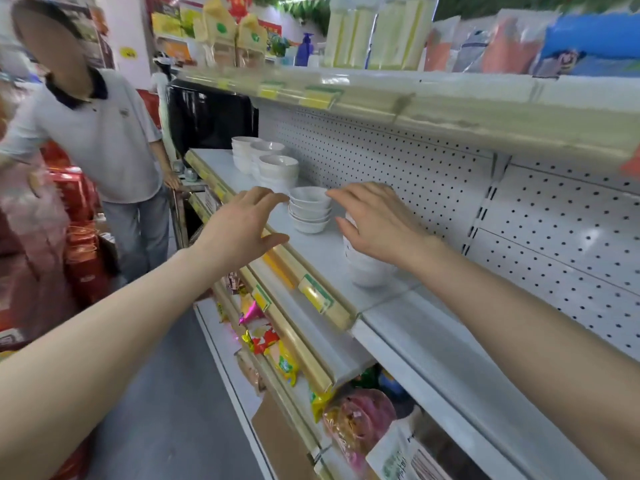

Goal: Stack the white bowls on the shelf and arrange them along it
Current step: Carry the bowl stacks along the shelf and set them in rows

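A stack of several small white bowls (pixel 310 210) stands on the white shelf (pixel 398 306). My left hand (pixel 244 226) is open just left of that stack, fingers spread and holding nothing. My right hand (pixel 375 220) is open to the right of it, fingers reaching toward the top bowl's rim. Below my right hand sits another white bowl stack (pixel 369 268), mostly hidden by the hand. Three more white bowl stacks (pixel 266 164) stand farther left along the shelf.
A person in a white polo shirt (pixel 97 133) stands at the shelf's left end beside a black appliance (pixel 211 119). An upper shelf (pixel 415 98) of packaged goods overhangs. Snack packets (pixel 277 355) fill the lower shelves. Red boxes (pixel 79 216) stand across the aisle.
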`<state>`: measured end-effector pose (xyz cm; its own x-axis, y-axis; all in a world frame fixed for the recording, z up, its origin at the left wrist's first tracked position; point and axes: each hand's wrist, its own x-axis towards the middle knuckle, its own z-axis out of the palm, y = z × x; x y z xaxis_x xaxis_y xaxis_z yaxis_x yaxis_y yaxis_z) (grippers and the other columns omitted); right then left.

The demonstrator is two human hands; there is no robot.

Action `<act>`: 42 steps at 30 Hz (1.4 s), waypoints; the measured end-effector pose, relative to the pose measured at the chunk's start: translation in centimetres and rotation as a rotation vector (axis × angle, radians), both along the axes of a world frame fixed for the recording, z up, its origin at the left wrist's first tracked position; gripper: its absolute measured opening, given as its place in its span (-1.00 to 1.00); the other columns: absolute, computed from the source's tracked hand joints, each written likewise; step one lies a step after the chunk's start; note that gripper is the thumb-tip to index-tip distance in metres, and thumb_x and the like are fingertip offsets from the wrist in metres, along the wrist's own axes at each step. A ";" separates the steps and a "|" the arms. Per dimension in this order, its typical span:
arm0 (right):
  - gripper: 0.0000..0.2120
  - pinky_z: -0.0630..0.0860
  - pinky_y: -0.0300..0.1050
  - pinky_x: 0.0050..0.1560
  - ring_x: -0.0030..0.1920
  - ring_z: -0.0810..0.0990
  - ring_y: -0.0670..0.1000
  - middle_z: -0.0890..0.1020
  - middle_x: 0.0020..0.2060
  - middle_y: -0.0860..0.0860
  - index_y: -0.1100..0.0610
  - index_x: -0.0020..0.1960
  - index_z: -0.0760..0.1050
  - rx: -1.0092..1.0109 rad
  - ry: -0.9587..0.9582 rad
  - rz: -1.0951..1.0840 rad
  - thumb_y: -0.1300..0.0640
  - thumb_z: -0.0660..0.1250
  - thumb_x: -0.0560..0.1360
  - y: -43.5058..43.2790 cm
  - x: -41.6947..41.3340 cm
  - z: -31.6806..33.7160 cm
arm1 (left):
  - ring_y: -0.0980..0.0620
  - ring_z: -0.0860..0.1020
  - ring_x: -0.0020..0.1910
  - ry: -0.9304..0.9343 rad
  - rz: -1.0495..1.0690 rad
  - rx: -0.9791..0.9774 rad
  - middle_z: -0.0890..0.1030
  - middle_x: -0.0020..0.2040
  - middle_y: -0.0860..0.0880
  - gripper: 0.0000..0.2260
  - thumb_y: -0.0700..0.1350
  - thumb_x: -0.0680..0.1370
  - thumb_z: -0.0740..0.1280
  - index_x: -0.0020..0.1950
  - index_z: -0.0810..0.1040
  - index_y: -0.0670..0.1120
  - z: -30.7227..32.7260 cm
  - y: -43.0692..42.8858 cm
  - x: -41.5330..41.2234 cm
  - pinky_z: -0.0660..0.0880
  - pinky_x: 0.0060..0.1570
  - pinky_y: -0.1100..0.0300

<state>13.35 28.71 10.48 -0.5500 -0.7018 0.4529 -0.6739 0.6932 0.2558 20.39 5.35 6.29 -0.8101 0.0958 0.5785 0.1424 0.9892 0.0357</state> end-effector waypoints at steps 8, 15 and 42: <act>-0.56 0.33 0.11 0.32 0.30 0.41 0.14 0.50 0.30 0.06 0.07 0.42 0.35 0.032 -0.007 -0.027 -0.05 0.15 0.58 -7.9 -9.5 1.9 | -0.18 0.48 0.25 0.016 0.013 0.015 0.45 0.35 -0.08 -0.38 0.12 0.49 0.43 0.48 0.32 -0.04 -0.1 -7.5 -9.2 0.51 0.12 -0.08; -0.53 0.35 0.08 0.30 0.29 0.40 0.16 0.45 0.35 0.06 0.01 0.46 0.28 0.100 -0.061 -0.098 -0.07 0.14 0.58 -16.4 -16.5 0.9 | -0.18 0.48 0.24 0.013 -0.003 0.013 0.43 0.35 -0.08 -0.37 0.14 0.50 0.42 0.48 0.30 -0.04 -1.2 -16.8 -16.6 0.52 0.12 -0.09; -0.56 0.37 0.07 0.31 0.35 0.40 0.16 0.43 0.40 0.09 0.00 0.49 0.26 -0.188 -0.208 -0.467 -0.04 0.06 0.63 -41.3 -41.7 2.3 | -0.10 0.43 0.35 -0.228 -0.213 0.374 0.38 0.43 -0.09 -0.18 0.17 0.44 0.46 0.54 0.15 -0.08 -3.4 -43.9 -48.0 0.43 0.22 0.00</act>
